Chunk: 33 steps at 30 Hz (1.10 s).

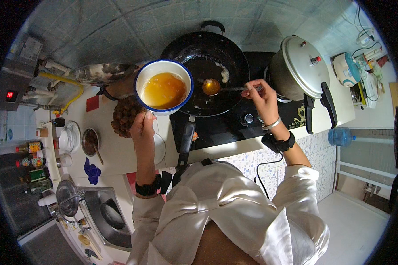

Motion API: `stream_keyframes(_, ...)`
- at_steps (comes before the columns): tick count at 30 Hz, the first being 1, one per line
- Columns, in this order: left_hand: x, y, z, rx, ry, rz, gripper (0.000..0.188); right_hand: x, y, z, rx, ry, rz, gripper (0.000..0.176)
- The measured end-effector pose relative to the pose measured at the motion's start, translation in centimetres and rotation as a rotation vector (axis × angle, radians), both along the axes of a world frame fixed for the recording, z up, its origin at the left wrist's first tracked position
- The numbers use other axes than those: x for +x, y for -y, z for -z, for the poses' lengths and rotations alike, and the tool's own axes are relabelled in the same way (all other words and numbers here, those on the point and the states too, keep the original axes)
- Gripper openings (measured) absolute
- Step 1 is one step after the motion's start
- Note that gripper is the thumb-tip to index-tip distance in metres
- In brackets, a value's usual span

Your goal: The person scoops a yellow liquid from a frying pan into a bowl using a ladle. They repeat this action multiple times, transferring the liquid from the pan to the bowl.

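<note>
My left hand grips a white enamel mug with a blue rim, raised at the left edge of the wok. Amber liquid, probably oil, fills part of the mug. Between the fingers of my right hand is the handle of a metal spoon; its bowl holds more of the amber liquid above the wok. The black wok rests on the black glass cooktop, its long handle pointing towards me. Inside lie a little liquid and a whitish streak.
A pressure cooker occupies the right burner, handles jutting forward. Left of the mug are a brown bumpy object and a metal bowl with a spoon. Farther left stand stacked white dishes; nearer me is the sink. A cable hangs from my right wristband.
</note>
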<state>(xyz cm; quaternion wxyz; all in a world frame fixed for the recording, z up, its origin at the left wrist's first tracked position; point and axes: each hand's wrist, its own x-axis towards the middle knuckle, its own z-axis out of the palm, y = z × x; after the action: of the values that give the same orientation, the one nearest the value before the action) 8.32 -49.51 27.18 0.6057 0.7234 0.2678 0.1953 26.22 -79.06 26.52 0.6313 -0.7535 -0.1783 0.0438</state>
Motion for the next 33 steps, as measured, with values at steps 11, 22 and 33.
stream_keyframes(11,1.9,1.1,1.6,0.082,0.012,0.128,0.026,0.7,-3.0,-7.5,0.196,0.084,-0.1,0.014)
stream_keyframes(22,3.2,2.9,0.5,-0.197,0.028,0.134,0.028,-0.8,-3.6,-7.3,-0.201,0.979,-0.356,0.021)
stream_keyframes(33,3.0,2.5,0.3,-0.26,0.022,0.07,0.027,-0.5,-2.3,-3.9,0.445,-0.22,0.043,0.019)
